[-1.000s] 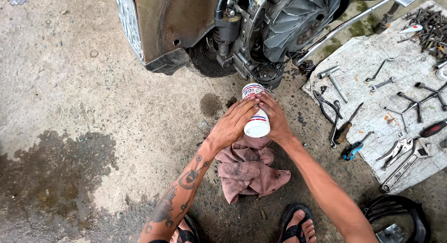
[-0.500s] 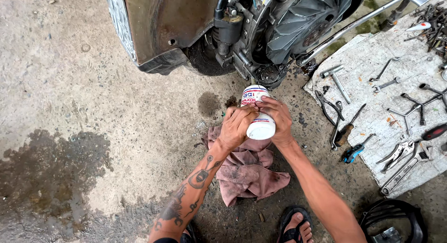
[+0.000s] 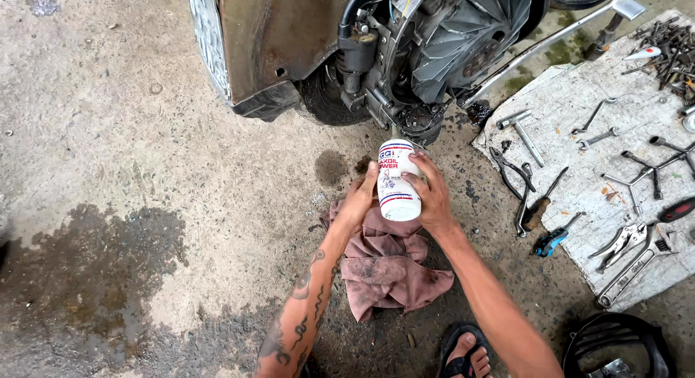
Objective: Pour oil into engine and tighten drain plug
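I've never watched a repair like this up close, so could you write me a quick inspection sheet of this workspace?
Surface: rough concrete floor, dark wet stains at lower left.
Job's things: white plastic bottle, tipped nozzle-first toward the engine's underside; pink rag lying beneath it.
Clutter: grey mat at right with wrenches, pliers, a hammer and a screwdriver; pile of bolts at the top right corner.
Grips: left hand and right hand both wrapped around the bottle.
Cables: black hose on the engine; a dark coiled piece at bottom right.
Surroundings: rusty scooter body, sandalled foot.
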